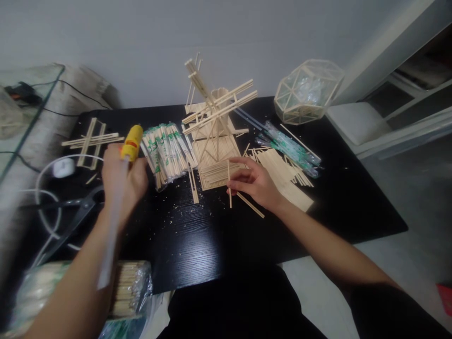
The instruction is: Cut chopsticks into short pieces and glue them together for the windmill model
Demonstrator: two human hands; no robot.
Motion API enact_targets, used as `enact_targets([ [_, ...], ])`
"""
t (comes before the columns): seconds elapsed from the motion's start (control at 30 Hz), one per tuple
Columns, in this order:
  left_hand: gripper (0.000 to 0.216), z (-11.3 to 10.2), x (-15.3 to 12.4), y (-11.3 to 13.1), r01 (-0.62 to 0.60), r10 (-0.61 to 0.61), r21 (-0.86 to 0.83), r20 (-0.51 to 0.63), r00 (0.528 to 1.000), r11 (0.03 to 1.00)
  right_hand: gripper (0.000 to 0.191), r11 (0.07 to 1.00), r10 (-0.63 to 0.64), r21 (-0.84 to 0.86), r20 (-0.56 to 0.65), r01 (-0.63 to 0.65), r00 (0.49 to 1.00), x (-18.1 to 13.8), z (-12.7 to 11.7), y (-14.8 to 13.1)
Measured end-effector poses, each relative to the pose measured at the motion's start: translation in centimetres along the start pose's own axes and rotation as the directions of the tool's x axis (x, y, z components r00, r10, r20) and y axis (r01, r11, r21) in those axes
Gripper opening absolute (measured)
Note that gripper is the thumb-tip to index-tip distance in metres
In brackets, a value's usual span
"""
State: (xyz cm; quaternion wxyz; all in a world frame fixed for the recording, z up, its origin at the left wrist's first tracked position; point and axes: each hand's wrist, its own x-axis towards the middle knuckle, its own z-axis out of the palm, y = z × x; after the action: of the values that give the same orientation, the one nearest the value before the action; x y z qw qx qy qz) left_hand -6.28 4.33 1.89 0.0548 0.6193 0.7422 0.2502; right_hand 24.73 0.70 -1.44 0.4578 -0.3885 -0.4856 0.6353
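Observation:
My left hand (123, 176) is closed around a yellow hot glue gun (132, 143), and a long translucent glue stick (113, 230) trails from its back over my forearm. Between the fingertips of my right hand (252, 182) stands a short wooden stick (230, 188), held nearly upright. Just behind that hand rises a windmill model (215, 122) built of wooden sticks, with crossed sails and a slatted base. A loose stick (250, 205) lies on the table under my right hand. Two more short sticks (193, 186) lie to the left of the base.
The black table (183, 249) carries wrapped chopsticks (164, 150), a crossed stick frame (92, 141), scissors (83, 207) and a white cable (38, 188). Thin wooden sheets (282, 174) and plastic wrappers (291, 148) lie right. A faceted stick-framed bowl (305, 92) stands at the back right.

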Motion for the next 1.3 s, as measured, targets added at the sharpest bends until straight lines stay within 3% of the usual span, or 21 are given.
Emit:
enact_targets([
  [0.13, 0.048, 0.1, 0.2, 0.3, 0.053, -0.086, 0.193, 0.162, 0.983, 0.98, 0.058, 1.0, 0.002, -0.001, -0.046, -0.002, 0.999, 0.1, -0.1, 0.1],
  [0.27, 0.054, 0.7, 0.1, 0.3, 0.041, -0.129, 0.268, 0.321, 0.938, 0.963, 0.057, 1.0, 0.0, -0.022, -0.083, -0.002, 0.997, 0.3, -0.3, 0.2],
  [0.4, 0.059, 1.1, 0.1, 0.2, 0.023, -0.145, 0.291, 0.404, 0.903, 0.956, 0.059, 0.999, 0.0, -0.032, -0.119, -0.003, 0.993, 0.4, -0.5, 0.2],
  [0.53, 0.056, 0.9, -0.4, 0.9, -0.056, -0.065, 0.369, 0.306, 0.95, 0.928, 0.063, 0.999, -0.023, -0.03, -0.167, 0.019, 0.986, 0.4, -0.7, 0.3],
  [0.6, 0.05, 0.9, -1.1, 1.9, -0.117, 0.05, 0.382, 0.182, 0.982, 0.917, 0.065, 0.999, -0.03, -0.02, -0.192, 0.027, 0.981, 0.5, -0.7, 0.2],
  [0.67, 0.047, 1.1, -2.1, 3.1, -0.217, 0.2, 0.324, 0.086, 0.976, 0.921, 0.067, 1.0, -0.028, -0.008, -0.205, 0.027, 0.978, 0.6, -0.8, 0.2],
  [0.73, 0.034, 1.7, -3.2, 4.3, -0.39, 0.38, 0.174, 0.09, 0.921, 0.904, 0.067, 1.0, -0.023, 0.0, -0.206, 0.023, 0.978, 0.6, -0.8, 0.1],
  [0.8, 0.02, 2.6, -4.0, 5.4, -0.571, 0.565, -0.008, 0.158, 0.81, 0.821, 0.066, 1.0, -0.018, 0.003, -0.206, 0.019, 0.978, 0.7, -0.8, 0.1],
  [0.87, 0.017, 3.7, -4.6, 6.2, -0.654, 0.66, -0.107, 0.211, 0.721, 0.749, 0.065, 1.0, -0.018, 0.003, -0.211, 0.019, 0.977, 0.7, -0.9, 0.1],
  [0.93, 0.018, 4.7, -4.8, 6.8, -0.689, 0.692, -0.116, 0.255, 0.676, 0.716, 0.065, 1.0, -0.02, 0.0, -0.218, 0.021, 0.976, 0.8, -0.9, 0.1],
  [1.1, 0.017, 5.8, -4.8, 7.6, -0.714, 0.701, -0.089, 0.311, 0.642, 0.694, 0.064, 1.0, -0.016, 0.014, -0.233, 0.02, 0.972, 0.8, -1.0, 0.1],
  [1.3, 0.019, 5.7, -4.8, 7.7, -0.718, 0.673, -0.015, 0.364, 0.644, 0.696, 0.065, 1.0, -0.019, 0.016, -0.23, 0.024, 0.973, 0.9, -1.1, 0.3],
])
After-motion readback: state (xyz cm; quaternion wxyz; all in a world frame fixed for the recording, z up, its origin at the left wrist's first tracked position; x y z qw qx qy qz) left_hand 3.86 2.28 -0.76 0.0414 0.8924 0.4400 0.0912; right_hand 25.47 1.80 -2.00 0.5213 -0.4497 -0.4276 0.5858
